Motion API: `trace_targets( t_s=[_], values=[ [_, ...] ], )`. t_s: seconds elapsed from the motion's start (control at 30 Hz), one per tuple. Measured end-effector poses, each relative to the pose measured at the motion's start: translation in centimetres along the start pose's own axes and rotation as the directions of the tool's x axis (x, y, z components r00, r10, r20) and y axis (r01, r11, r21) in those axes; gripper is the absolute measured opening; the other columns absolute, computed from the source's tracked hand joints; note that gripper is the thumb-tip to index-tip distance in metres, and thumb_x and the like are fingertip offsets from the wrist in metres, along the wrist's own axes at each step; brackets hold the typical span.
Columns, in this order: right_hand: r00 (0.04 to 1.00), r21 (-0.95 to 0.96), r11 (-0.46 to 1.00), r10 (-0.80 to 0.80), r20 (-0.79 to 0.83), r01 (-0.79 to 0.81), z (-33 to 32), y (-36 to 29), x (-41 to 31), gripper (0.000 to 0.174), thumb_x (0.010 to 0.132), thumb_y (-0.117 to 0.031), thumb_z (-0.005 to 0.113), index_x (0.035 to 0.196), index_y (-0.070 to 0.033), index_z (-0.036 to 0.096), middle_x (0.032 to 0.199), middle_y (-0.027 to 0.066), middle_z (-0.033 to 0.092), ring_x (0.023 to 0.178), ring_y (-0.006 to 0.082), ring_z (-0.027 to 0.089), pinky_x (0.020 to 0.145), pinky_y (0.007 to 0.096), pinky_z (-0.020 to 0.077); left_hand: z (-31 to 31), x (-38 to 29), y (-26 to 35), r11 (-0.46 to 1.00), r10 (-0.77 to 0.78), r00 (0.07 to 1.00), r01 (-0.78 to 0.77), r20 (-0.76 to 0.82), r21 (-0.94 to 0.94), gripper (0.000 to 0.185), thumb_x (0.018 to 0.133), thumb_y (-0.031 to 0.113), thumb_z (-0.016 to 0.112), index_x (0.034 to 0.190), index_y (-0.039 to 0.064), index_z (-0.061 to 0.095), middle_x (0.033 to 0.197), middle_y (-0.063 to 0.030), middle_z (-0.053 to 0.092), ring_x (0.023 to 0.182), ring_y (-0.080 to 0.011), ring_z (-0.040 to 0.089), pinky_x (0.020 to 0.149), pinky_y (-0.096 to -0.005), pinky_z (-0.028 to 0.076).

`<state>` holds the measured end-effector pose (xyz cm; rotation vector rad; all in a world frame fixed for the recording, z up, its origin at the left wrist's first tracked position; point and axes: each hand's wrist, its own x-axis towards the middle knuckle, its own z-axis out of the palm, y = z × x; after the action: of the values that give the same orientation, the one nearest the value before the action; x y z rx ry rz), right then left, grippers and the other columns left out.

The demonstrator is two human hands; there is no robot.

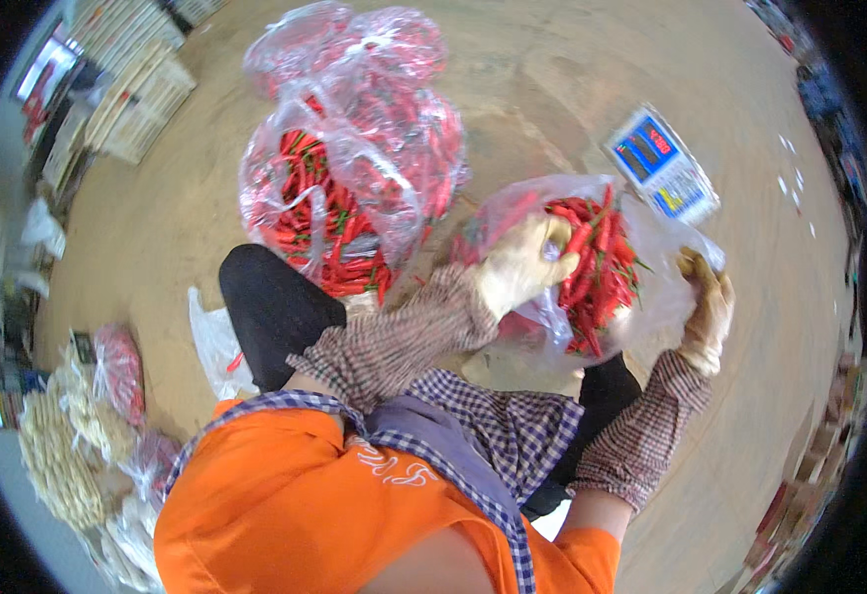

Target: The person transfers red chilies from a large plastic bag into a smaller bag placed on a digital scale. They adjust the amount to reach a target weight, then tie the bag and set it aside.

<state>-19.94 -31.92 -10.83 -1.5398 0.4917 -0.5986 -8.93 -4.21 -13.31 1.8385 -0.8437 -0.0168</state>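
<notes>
A clear plastic bag (656, 275) stands open in front of me, with long red chili peppers (597, 275) inside. My left hand (526, 260), in a pale glove, curls around the bag's left rim. Its fingertips are beside the peppers, and plastic shows between thumb and fingers. On the opposite side my right hand (704, 304), in a stained glove, grips the bag's right edge. Just beyond the bag is a digital scale's display panel (660, 163) with lit red digits. The bag hides whatever lies beneath it.
Left of the bag sits a large open plastic bag of chilies (322, 215), with tied bags of chilies (374, 59) behind it. A white plastic bag (221, 345) lies by my left knee. Plastic crates (140, 104) stand far left; cardboard (790, 482) lines the right.
</notes>
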Motion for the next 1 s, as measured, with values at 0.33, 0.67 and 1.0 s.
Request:
trace_targets(
  t_s=[0.33, 0.67, 1.0],
  values=[
    [0.998, -0.16, 0.987, 0.0, 0.067, 0.011, 2.8, -1.6, 0.0, 0.032, 0.086, -0.024, 0.057, 0.103, 0.003, 0.059, 0.097, 0.0109, 0.063, 0.082, 0.0139, 0.059, 0.079, 0.0257, 0.0447, -13.2, -7.8, -23.2, 0.71, -0.692, 0.595, 0.664, -0.409, -0.234, 0.031, 0.072, 0.006, 0.053, 0.102, -0.002, 0.056, 0.095, -0.0144, 0.061, 0.082, -0.0228, 0.058, 0.077, -0.0324, 0.045],
    [0.998, -0.231, 0.973, -0.003, 0.059, 0.017, 3.4, -3.3, -0.3, 0.029, 0.087, -0.023, 0.054, 0.102, 0.002, 0.06, 0.095, 0.0093, 0.064, 0.081, 0.0118, 0.059, 0.079, 0.0253, 0.0441, -18.8, 5.4, -22.3, 0.73, -0.659, 0.621, 0.391, 0.424, 0.561, 0.034, 0.062, -0.001, 0.055, 0.092, 0.009, 0.066, 0.087, -0.0122, 0.065, 0.077, -0.0185, 0.061, 0.063, -0.0325, 0.047],
    [1.0, -0.282, 0.959, 0.02, 0.02, -0.013, 5.2, -2.9, 0.1, 0.03, 0.086, -0.024, 0.054, 0.1, 0.002, 0.061, 0.093, 0.0101, 0.064, 0.081, 0.0134, 0.059, 0.079, 0.0279, 0.0441, -11.8, 1.1, -21.2, 0.353, -0.75, 0.65, 0.237, 0.122, 0.905, 0.092, 0.066, 0.031, 0.069, 0.14, 0.027, 0.014, 0.147, -0.0102, 0.009, 0.133, -0.0426, 0.004, 0.096, -0.0702, 0.007]
  ],
)
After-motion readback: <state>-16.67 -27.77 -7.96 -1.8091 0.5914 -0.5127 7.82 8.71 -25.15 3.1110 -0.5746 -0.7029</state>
